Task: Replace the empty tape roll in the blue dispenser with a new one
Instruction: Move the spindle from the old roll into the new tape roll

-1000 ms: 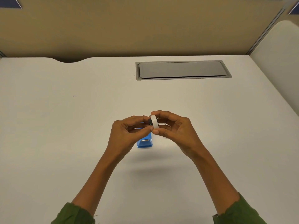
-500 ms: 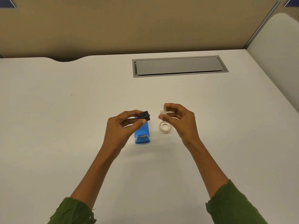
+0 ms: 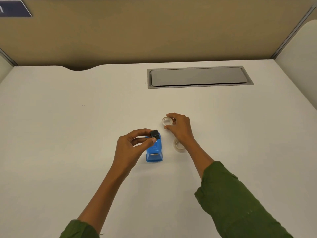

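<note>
A white desk (image 3: 68,134) is seen from above, with two arms in green sleeves (image 3: 231,200) reaching in from the bottom edge. A blue dispenser (image 3: 154,152) is stood near the middle of the desk. The left hand (image 3: 132,146) is held just left of the dispenser, and a small black hub (image 3: 154,134) is pinched between its thumb and fingertips above the dispenser's far end. The right hand (image 3: 180,126) is placed farther back and to the right, its fingers curled around an empty white ring (image 3: 167,121) that is laid flat on the desk; whether the ring is gripped or only touched cannot be told. A second roll (image 3: 178,146), pale and translucent, is laid flat just right of the dispenser, partly hidden by the right wrist. A grey cable hatch (image 3: 199,77) is set into the desk's far side.
</note>
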The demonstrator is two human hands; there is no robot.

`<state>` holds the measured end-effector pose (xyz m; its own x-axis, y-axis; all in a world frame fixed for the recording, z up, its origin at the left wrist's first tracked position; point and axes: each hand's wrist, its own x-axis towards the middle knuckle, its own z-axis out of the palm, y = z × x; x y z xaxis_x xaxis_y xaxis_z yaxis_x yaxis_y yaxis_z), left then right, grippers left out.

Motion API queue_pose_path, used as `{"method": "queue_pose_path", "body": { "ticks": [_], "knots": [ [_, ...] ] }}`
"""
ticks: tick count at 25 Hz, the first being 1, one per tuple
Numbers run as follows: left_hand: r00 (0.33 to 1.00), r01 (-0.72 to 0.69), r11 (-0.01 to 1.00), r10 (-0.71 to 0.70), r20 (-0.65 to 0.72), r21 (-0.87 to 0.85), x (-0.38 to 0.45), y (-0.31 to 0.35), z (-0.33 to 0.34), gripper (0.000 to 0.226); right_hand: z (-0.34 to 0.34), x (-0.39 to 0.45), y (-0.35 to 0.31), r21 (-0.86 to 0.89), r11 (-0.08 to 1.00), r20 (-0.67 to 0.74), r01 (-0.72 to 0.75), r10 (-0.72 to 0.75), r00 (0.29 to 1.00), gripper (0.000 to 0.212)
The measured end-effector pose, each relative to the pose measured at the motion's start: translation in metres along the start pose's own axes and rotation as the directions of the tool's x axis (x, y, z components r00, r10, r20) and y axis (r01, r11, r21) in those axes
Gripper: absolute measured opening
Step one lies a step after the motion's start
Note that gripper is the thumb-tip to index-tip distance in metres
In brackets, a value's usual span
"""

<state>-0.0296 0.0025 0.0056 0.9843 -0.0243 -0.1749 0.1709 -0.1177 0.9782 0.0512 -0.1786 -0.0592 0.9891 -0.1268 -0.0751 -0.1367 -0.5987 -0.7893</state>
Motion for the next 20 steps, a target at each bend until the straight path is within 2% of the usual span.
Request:
{"method": "queue_pose_path", "body": {
  "ticks": [6,9,11,13,15,18,20],
  "knots": [
    [1.0,0.006,1.0,-0.006,-0.001,0.008,0.005,-0.001,0.004,0.019,0.003,0.007,0.008,-0.003,0.998,0.057,0.057,-0.056,0.997,0.052],
    [1.0,0.002,1.0,-0.002,0.008,-0.002,0.006,-0.002,0.006,0.018,-0.023,0.0,0.015,0.284,0.957,-0.01,-0.056,0.061,0.998,0.051],
    [1.0,0.003,1.0,-0.003,0.011,-0.004,0.006,-0.003,0.007,0.018,-0.044,-0.012,0.027,0.357,0.929,-0.06,-0.096,0.125,0.99,0.042],
    [1.0,0.004,1.0,-0.004,0.009,0.0,0.006,-0.004,0.007,0.018,-0.056,-0.029,0.035,0.247,0.965,-0.006,-0.088,0.092,0.996,0.039],
    [1.0,-0.01,1.0,0.01,0.013,-0.007,0.007,-0.002,0.007,0.02,-0.057,-0.044,0.037,0.08,0.996,0.155,-0.04,0.027,0.988,0.055],
    [0.999,-0.041,0.999,0.041,0.02,-0.021,0.008,0.001,0.009,0.022,-0.048,-0.055,0.038,-0.141,0.987,0.369,0.083,-0.025,0.929,0.079],
    [0.999,-0.045,0.999,0.046,0.026,-0.017,0.007,0.003,0.009,0.022,-0.044,-0.058,0.036,-0.201,0.969,0.398,0.147,-0.056,0.916,0.075]
  ]
}}
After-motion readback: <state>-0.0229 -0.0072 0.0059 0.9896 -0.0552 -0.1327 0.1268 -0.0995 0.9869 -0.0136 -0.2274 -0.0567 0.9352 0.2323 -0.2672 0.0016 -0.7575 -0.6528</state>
